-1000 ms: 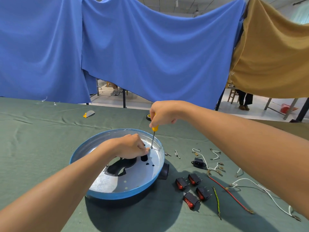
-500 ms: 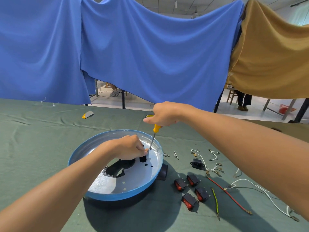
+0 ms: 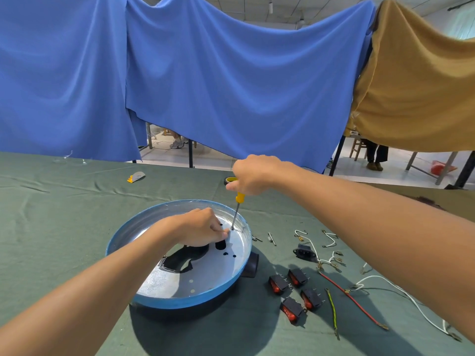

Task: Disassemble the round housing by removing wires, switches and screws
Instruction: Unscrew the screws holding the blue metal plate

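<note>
Housing (image 3: 180, 303) lies open side up. Right hand (image 3: 253, 176) clenches the screwdriver (image 3: 236, 211): shaft near upright, tip on the housing floor by the far-right wall. Left hand (image 3: 198, 227) rests inside, fingers curled just left of the tip; whether they pinch anything cannot be told.

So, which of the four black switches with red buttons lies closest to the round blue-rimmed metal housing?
The leftmost black switch, just right of the round housing; the other three lie farther right.
</note>
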A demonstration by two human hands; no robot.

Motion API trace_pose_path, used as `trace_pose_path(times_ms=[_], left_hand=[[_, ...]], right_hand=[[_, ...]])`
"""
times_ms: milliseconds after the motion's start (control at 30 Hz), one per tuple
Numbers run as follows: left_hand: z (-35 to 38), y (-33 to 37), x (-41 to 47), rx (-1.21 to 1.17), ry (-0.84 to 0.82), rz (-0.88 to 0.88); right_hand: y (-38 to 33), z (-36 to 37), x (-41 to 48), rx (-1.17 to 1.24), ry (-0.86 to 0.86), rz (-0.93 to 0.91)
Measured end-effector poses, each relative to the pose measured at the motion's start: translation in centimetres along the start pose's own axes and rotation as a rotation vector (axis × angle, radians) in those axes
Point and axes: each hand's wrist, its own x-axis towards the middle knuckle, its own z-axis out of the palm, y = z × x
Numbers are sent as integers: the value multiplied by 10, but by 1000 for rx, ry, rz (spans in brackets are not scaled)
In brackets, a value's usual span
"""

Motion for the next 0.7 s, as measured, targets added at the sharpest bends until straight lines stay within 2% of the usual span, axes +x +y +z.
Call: trace_pose_path(times_ms=[233,433,533,633,700], left_hand=[[-1,3,-3,0,2,-6],[-1,5,-4,14,-5,-20],[0,6,-3,1,13,-39],[1,6,-1,-12,45,-104],[4,9,1,64,111,-169]], right_hand=[[3,1,0,363,62,-11],[28,12,-7,572,227,235],[38,42,-31,933,380,393],[31,82,-58,1422,378,524],[20,108,-66,1575,404,594]])
